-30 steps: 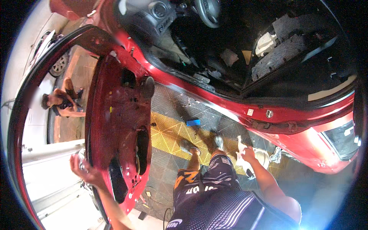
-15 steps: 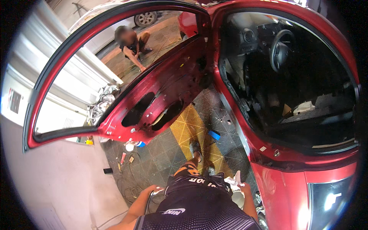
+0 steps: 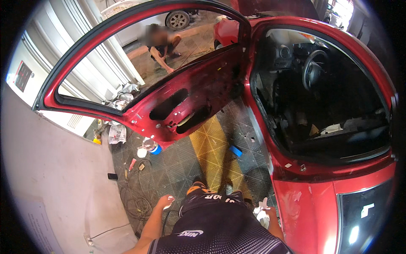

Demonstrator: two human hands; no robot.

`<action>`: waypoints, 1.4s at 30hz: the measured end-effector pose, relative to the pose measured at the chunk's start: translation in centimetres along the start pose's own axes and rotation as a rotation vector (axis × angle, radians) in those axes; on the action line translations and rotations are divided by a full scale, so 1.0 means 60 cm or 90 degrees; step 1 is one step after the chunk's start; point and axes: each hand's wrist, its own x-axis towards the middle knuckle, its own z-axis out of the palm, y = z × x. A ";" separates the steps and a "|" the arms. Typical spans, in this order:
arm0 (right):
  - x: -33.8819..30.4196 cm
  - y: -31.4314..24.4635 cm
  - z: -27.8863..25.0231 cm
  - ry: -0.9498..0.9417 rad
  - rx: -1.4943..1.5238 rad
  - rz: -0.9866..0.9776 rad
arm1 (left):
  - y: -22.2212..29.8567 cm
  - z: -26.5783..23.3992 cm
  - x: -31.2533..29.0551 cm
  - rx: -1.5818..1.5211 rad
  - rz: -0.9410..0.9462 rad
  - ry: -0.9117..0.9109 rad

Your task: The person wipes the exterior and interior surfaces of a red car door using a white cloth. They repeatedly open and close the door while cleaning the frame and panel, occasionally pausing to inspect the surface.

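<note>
Standing by 1 red car (image 3: pixel 296 201), 1 person in 1 dark shirt (image 3: pixel 211 226) has 2 hands low in view. Count the clock from the middle. The left hand (image 3: pixel 164 202) is at 7 o'clock. Its fingers bend part way in, with white on them, and I cannot tell if they hold anything. The right hand (image 3: pixel 272 211) is at 5 o'clock. Its fingers bend onto 1 white thing (image 3: pixel 263 218) with a round edge, just beside the shirt. It is too small to tell what it is.

1 red door (image 3: pixel 146 122) is open, reaching from 9 o'clock to 1 o'clock. It has 2 big dark holes low down. Inside the car, 1 steering wheel (image 3: pixel 305 76) sits at 2 o'clock.

On the floor (image 3: pixel 177 169), 1 blue block (image 3: pixel 236 151) lies at 4 o'clock. At 8 o'clock are 1 can with a blue band (image 3: pixel 156 150), 1 red tube (image 3: pixel 132 164) and 1 black block (image 3: pixel 112 176). Wires (image 3: pixel 137 205) curl at 7 o'clock. 1 other person (image 3: pixel 158 48) squats at 11 o'clock, seen through the door's window gap.
</note>
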 end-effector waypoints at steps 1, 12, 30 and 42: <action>-0.002 -0.013 0.003 0.006 0.008 -0.011 | 0.009 0.001 0.002 0.001 0.013 -0.009; -0.071 -0.210 0.087 0.134 0.062 -0.211 | -0.118 -0.122 -0.014 -0.064 -0.045 0.070; -0.142 -0.212 0.105 0.155 0.041 -0.124 | -0.322 -0.031 -0.029 -0.250 -0.145 0.027; -0.164 -0.213 0.142 0.317 0.199 -0.191 | -0.332 -0.110 0.074 -0.022 -0.034 0.026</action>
